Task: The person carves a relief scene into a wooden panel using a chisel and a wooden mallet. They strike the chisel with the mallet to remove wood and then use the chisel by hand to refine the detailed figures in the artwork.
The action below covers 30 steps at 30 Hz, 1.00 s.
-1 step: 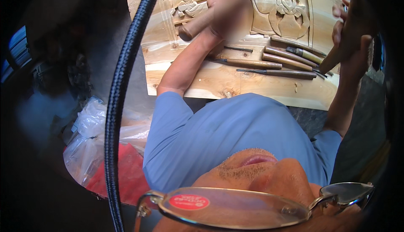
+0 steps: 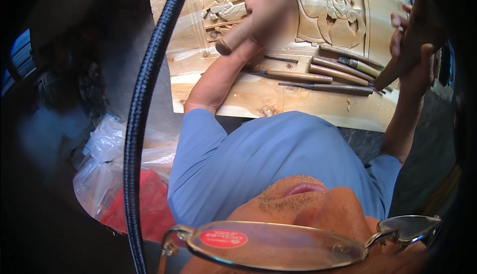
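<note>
Carved wooden panel (image 2: 343, 28) spreads from about twelve to two o'clock, its relief of figures cut into pale wood, with a plain flat strip of wood along its near edge. Leftmost, between eight and nine o'clock, a clear plastic bag (image 2: 102, 147) is gathered and crumpled beside a red sheet (image 2: 141, 204) lying toward half past seven. Next comes a black braided cable (image 2: 133, 140), running down from eleven o'clock to seven, close to the camera. Right of it, the left hand (image 2: 274, 15) is at about half past twelve over the panel, closed round a wooden handle (image 2: 236, 38) whose rounded end sticks out toward eight o'clock of the hand; the hand is blurred, and I cannot tell whether the tool's tip meets the wood. Toward two o'clock lie several carving tools (image 2: 320, 78), wooden-handled, most bunched near the strip's right end, their lengths running roughly from ten toward four o'clock. Around five o'clock is a pair of thin-framed glasses (image 2: 278, 266), a red sticker on one lens. Rightmost, near half past two, the right hand (image 2: 417, 73) is curled about a dark wooden tool (image 2: 415, 40), its narrow end pointing to seven o'clock beside the carving tools.
</note>
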### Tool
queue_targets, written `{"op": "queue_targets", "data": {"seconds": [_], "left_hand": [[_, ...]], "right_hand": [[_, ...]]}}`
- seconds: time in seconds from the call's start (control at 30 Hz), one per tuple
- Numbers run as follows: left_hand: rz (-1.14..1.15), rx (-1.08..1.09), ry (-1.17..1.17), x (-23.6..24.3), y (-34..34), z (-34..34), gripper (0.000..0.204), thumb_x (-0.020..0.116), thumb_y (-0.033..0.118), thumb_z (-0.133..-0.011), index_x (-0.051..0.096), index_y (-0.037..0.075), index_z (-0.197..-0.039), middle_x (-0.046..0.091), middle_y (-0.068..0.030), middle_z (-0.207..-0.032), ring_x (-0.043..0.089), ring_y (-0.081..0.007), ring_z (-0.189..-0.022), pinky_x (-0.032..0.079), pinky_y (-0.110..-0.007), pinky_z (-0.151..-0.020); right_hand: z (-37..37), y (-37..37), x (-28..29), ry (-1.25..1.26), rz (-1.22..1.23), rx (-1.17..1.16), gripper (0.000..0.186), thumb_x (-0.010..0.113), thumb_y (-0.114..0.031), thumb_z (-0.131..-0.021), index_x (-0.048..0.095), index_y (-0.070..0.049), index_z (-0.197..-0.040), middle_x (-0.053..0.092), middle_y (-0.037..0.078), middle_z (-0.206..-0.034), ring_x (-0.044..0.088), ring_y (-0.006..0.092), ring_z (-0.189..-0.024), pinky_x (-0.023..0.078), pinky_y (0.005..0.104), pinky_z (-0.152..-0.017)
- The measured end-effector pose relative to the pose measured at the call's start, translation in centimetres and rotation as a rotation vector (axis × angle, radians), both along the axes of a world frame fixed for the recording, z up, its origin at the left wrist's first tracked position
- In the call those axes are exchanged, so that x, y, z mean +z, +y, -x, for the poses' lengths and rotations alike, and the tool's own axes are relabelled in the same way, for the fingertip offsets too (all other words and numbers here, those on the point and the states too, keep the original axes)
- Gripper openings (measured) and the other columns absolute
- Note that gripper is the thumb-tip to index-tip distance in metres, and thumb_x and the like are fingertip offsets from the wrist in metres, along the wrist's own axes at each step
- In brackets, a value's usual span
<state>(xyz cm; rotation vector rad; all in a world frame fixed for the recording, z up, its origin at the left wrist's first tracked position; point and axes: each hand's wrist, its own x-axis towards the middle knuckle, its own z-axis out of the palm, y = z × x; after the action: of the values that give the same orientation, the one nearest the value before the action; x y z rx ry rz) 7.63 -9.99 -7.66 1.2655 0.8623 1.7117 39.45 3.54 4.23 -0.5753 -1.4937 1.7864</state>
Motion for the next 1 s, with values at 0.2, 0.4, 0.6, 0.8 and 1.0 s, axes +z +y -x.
{"op": "queue_targets", "data": {"seconds": [0.2,0.4,0.6,0.8,1.0], "left_hand": [[-0.473,0.599,0.997,5.4,0.3,0.1,0.023,0.071,-0.005,-0.085,0.066,0.002,-0.106,0.079,-0.0136,-0.1,0.079,-0.0234,-0.083,0.063,-0.03,-0.069],[-0.47,0.509,1.113,9.2,-1.4,0.2,0.026,0.076,0.005,-0.086,0.07,0.002,-0.11,0.076,-0.018,-0.104,0.077,-0.0307,-0.096,0.063,-0.035,-0.07],[-0.475,0.511,1.159,8.4,-1.3,-0.3,0.028,0.08,0.007,-0.083,0.07,0.002,-0.109,0.075,-0.0187,-0.108,0.077,-0.034,-0.095,0.063,-0.035,-0.068],[-0.365,0.466,1.086,5.7,-1.3,-0.6,0.033,0.079,0.004,-0.083,0.067,0.001,-0.114,0.075,-0.0194,-0.108,0.076,-0.0347,-0.095,0.063,-0.036,-0.07],[-0.228,0.513,0.928,6.4,-0.8,-0.2,0.024,0.075,0.003,-0.09,0.063,0.005,-0.111,0.076,-0.0142,-0.105,0.077,-0.0267,-0.093,0.062,-0.032,-0.072]], "right_hand": [[0.1,-2.3,-1.7,0.078,0.192,-0.098,0.072,0.055,-0.049,-0.102,0.043,0.008,-0.144,0.063,0.016,-0.102,0.055,0.0111,-0.06,0.044,0.0224,-0.052],[-0.5,-1.2,-1.4,0.192,0.257,-0.194,0.074,0.058,-0.049,-0.101,0.04,0.008,-0.145,0.05,0.008,-0.084,0.048,0.0108,-0.059,0.038,0.023,-0.057],[-0.6,-0.3,-2.5,0.138,0.259,-0.211,0.079,0.062,-0.053,-0.097,0.041,0.007,-0.145,0.046,0.004,-0.08,0.046,0.0105,-0.058,0.037,0.0243,-0.057],[-0.6,-0.2,-3.6,0.027,0.345,-0.207,0.079,0.062,-0.052,-0.098,0.04,0.007,-0.145,0.048,0.006,-0.085,0.047,0.0109,-0.059,0.038,0.0248,-0.059],[-0.6,0.2,-2.6,0.044,0.355,-0.118,0.074,0.057,-0.047,-0.101,0.038,0.01,-0.146,0.051,0.009,-0.089,0.05,0.0114,-0.066,0.04,0.0241,-0.063]]}}
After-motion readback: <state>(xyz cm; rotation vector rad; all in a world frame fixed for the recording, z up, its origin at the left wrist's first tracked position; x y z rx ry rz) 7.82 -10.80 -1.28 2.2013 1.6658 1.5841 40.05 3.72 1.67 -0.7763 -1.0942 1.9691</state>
